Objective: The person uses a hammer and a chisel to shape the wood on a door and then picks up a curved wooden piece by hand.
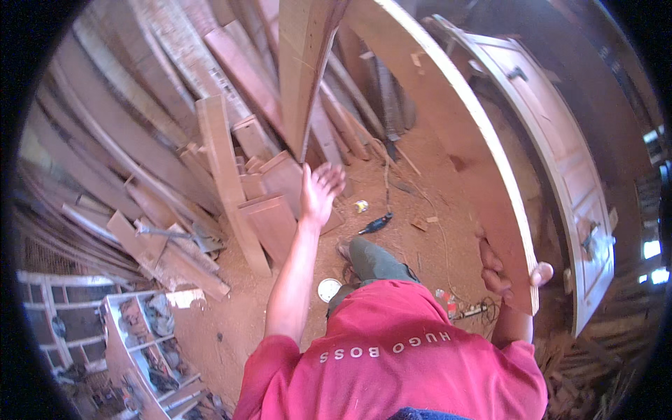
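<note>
My right hand [498,275] grips the lower end of a long, wide wooden plank [448,126], its fingers on the broad brown face and its thumb over the pale edge. From there the plank rises and runs away toward the top of the view. My left hand [323,192] is stretched forward, palm showing and fingers apart, with nothing in it. Just beyond its fingertips is the pointed lower end of another upright board [306,77]; whether the two touch I cannot tell.
Many boards [140,105] lean together at the left and back. A panelled door [560,133] stands at the right. On the sawdust-covered floor lie a dark corded power tool [376,223], a white round lid [329,289] and a power strip [476,310]. A compartmented wooden box [133,350] sits lower left.
</note>
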